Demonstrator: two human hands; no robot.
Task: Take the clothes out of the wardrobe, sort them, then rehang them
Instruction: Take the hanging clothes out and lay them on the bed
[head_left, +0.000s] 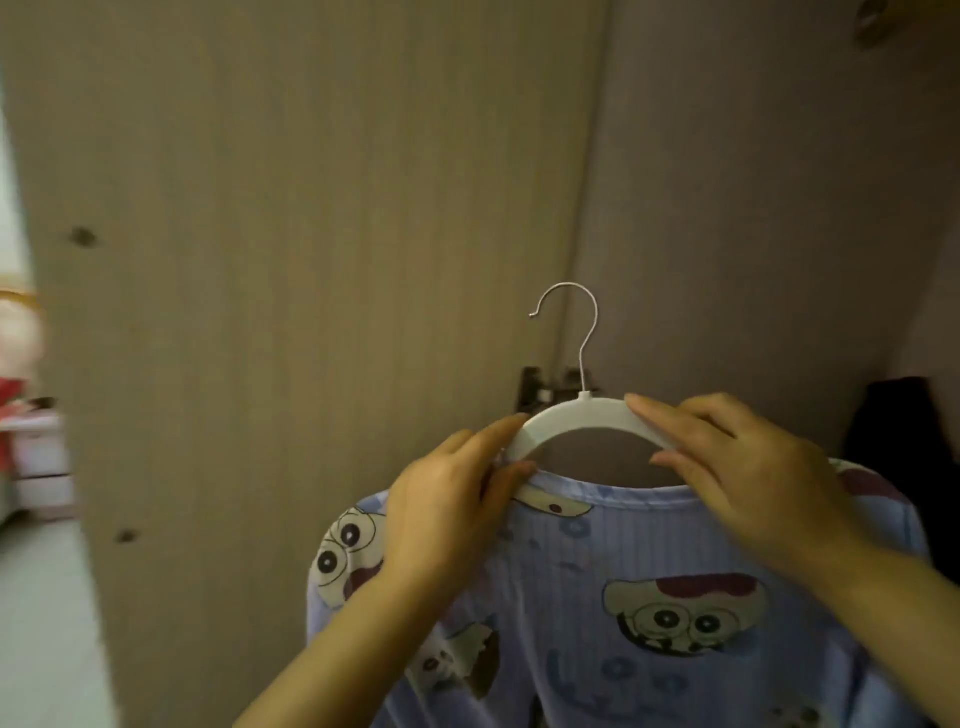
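The pale blue ribbed top printed with cartoon faces (623, 597) sits on a white plastic hanger with a thin metal hook (576, 415). Its collar is draped over both arms of the hanger, and the whole thing is held up in front of the brown wood-grain wardrobe panel (311, 234). The hook stands upright in the open air and catches on nothing, and no rail is in view.

This garment is therefore not hanging at the moment. One view cannot tell whether it is on its way out or ready to go back in. A dark garment (893, 431) at the right edge appears to be inside the wardrobe, which suggests more clothes remain to be handled. No sorted pile is visible.

Both forearms reach up from the bottom of the view and meet at the hanger:

- **Left hand** (452, 499): it is at the hanger's left arm where the collar meets it. The fingers (511, 423) lie along the plastic with the thumb tucked under, pinching the hanger and the edge of the fabric together.
- **Right hand** (743, 467): it clasps the right arm of the hanger, with the forefinger laid along the top and the thumb beneath.

Both wrists are raised and the palms face away from the person.
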